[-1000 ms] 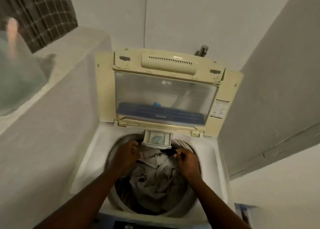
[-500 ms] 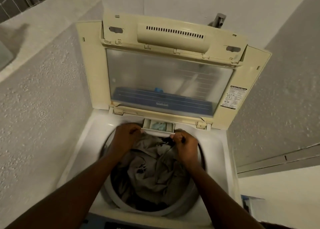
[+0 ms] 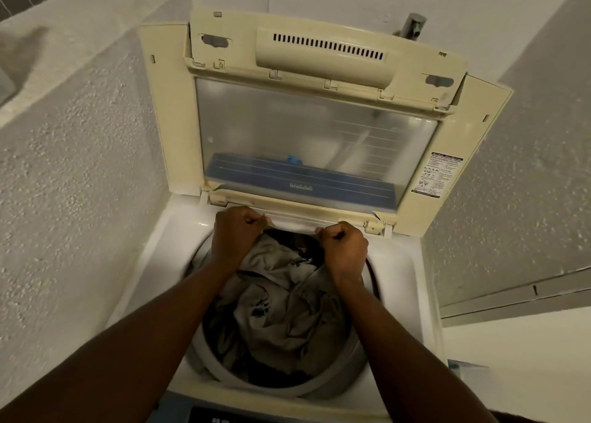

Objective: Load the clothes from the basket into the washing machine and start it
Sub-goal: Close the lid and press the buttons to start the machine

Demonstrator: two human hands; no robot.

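Grey cloth, the clothes (image 3: 281,298), is lying crumpled in the drum (image 3: 287,387) of the top-loading washing machine (image 3: 179,231), with darker pieces showing beneath and behind it. At the far edge of the drum, the white detergent drawer (image 3: 297,223) is sitting almost flush under the hinge line. The left hand (image 3: 238,235) is curling into a fist at the drawer's left end, thumb pressing against its front edge; the right hand (image 3: 343,250) is bunching the same way at the drawer's right end, fingers folded in. Whether either fist is pinching cloth as well, I cannot tell. Both forearms are reaching across the near rim of the drum. Behind the drum, the yellowed cream lid (image 3: 316,109) is standing open, its clear window showing a blue strip along the bottom, a printed label (image 3: 439,178) on its right frame. Beyond the lid, a metal tap (image 3: 414,24) is poking out from the wall. Rough plaster walls are flanking the drum on both sides
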